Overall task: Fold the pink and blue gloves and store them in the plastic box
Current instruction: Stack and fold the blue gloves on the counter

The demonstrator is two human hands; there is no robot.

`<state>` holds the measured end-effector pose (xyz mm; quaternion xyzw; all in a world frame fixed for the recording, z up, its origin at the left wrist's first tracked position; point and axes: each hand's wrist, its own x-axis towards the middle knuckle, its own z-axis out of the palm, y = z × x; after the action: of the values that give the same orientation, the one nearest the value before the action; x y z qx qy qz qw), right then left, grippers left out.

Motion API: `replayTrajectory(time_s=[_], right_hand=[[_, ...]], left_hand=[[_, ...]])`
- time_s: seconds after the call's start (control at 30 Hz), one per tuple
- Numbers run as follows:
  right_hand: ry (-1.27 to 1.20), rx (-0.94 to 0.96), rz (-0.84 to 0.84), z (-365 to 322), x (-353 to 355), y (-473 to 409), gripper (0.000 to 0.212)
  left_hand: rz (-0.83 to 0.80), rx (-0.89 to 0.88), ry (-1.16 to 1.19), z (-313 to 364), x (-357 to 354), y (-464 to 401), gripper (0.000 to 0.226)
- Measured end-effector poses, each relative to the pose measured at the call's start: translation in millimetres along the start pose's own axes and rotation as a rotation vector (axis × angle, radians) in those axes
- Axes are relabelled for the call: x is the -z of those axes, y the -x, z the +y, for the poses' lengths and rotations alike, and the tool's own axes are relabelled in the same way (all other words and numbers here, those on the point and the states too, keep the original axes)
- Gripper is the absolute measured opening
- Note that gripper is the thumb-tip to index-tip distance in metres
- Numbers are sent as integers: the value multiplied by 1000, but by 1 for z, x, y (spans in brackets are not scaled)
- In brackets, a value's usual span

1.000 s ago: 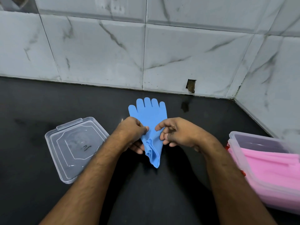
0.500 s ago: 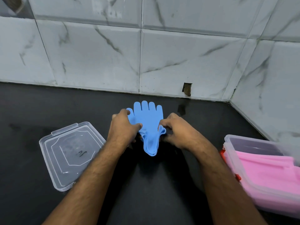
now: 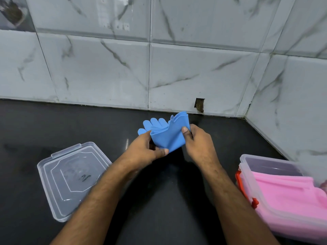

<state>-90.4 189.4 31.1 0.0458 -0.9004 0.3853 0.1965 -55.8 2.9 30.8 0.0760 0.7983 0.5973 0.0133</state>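
Nearest me, the clear lid lies left and the plastic box with pink gloves right on the tabletop. Beyond, my left hand and right hand each pinch the half-folded blue glove.

Down and to the left of the grip, a clear plastic lid lies flat on the black countertop, well apart from it. Just beyond the grip, a touch right, there's a small dark hole at the foot of the grey-veined tiled wall, which turns a corner further right.
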Motion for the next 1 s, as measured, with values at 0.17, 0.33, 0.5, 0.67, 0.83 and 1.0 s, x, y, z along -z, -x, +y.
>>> replayTrajectory(time_s=[0.17,0.33,0.5,0.67,0.83,1.0], right_hand=[[57,22,12,-3,0,-1,44],[27,55,62,-10,2,0,44],[-34,-19,32,-7,-4,1,39],[132,-204,-76,5,-5,-3,37],[270,-258,-194,6,-7,-3,34],[166,-219,-214,1,-5,-1,39]], left_hand=[[211,-13,-180,3,-3,-2,27],[326,16,-45,4,-1,-5,35],[251,60,192,-5,-12,-11,31],[28,129,130,-15,-15,-10,29],[45,266,75,-20,-13,-14,20],[135,254,34,-20,-15,-14,24]])
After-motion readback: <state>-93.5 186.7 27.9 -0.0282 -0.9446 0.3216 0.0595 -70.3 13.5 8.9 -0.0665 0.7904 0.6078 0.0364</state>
